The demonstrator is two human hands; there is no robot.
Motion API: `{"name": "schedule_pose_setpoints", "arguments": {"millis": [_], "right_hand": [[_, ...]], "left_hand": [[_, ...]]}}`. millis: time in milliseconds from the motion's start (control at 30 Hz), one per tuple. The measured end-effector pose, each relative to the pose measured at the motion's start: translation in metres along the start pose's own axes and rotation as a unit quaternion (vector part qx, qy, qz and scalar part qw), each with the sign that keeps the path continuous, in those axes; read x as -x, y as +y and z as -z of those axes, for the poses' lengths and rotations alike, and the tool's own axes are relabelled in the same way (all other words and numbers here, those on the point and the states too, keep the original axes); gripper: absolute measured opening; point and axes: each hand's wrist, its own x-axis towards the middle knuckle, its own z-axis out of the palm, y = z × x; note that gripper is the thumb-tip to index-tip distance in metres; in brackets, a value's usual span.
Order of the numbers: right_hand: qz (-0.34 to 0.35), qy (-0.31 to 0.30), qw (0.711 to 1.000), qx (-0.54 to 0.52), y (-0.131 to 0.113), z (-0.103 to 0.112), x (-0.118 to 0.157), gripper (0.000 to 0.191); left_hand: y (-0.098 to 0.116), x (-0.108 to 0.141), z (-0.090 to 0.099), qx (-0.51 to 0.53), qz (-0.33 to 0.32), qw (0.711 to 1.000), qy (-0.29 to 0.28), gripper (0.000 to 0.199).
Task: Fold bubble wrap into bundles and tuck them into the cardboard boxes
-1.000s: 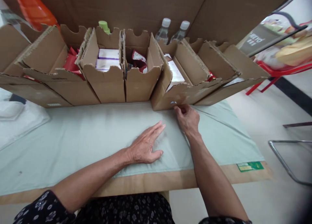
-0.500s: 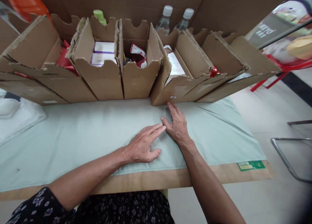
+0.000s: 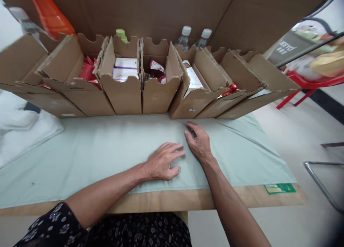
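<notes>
Both hands lie on the pale green cloth [image 3: 94,157] that covers most of the table [image 3: 242,198]. Left hand [image 3: 162,162]: palm down, fingers loosely spread and slightly curled, holding nothing. Right hand [image 3: 199,143]: palm down just right of the left, fingers bent toward the far side, tips on the cloth; holding nothing. The two hands are nearly touching at the fingertips.

Edges: the cloth stops short of the near table edge, leaving a bare wood strip along the near side. A green sticker [image 3: 280,188] sits on that strip, near right corner. The cloth's right edge runs diagonally toward the far right. Far edge of the cloth meets the row of boxes [image 3: 126,96].

Open room: cloth is bare to the left of the hands and to the right of them. A small gap of cloth lies between the right hand and the nearest box front.

Count: cardboard boxes in a row along the far side, at least six, open-topped, notched rims; the rightmost ones lean and overlap, exact number unclear. Contents: white cartons [image 3: 124,68] in one, red packets [image 3: 157,68] in the next, red packs [image 3: 87,70] further left, a white carton in the box right of centre. Two clear bottles [image 3: 184,39] with white caps behind the row. One green-capped bottle [image 3: 121,34] behind. White bedding [image 3: 24,130] at left.
</notes>
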Motion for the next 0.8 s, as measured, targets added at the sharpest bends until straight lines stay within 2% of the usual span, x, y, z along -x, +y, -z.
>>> {"name": "schedule_pose_setpoints", "arguments": {"millis": [67, 167, 267, 367, 467, 567, 667, 800], "right_hand": [[0.004, 0.019, 1.000, -0.011, -0.015, 0.004, 0.000, 0.036], [0.026, 0.057, 0.997, -0.048, -0.056, 0.013, -0.011, 0.036], [0.070, 0.071, 0.990, -0.096, -0.104, 0.024, -0.040, 0.044], [0.086, 0.050, 0.991, -0.087, -0.135, 0.027, -0.079, 0.060], [0.078, 0.027, 0.996, -0.023, -0.144, 0.021, -0.110, 0.058], [0.067, 0.013, 0.997, 0.035, -0.146, 0.014, -0.125, 0.035], [0.053, 0.018, 0.995, 0.084, -0.151, 0.013, -0.126, 0.023], [0.048, 0.019, 0.994, 0.092, -0.160, 0.024, -0.102, 0.020]], "left_hand": [[-0.002, -0.001, -0.001, -0.005, -0.017, 1.000, 0.004, 0.050], [-0.005, -0.002, -0.002, -0.007, -0.026, 1.000, 0.008, 0.047], [-0.006, -0.002, -0.002, -0.001, -0.025, 1.000, 0.008, 0.047], [-0.006, -0.002, -0.001, 0.010, -0.024, 1.000, 0.006, 0.044], [-0.006, -0.003, -0.002, 0.016, -0.014, 1.000, 0.008, 0.042], [-0.009, -0.004, -0.004, 0.020, -0.011, 1.000, 0.011, 0.041], [-0.011, -0.004, -0.004, 0.028, -0.019, 0.999, 0.029, 0.038], [0.002, 0.002, 0.004, 0.017, -0.024, 0.993, 0.112, 0.033]]}}
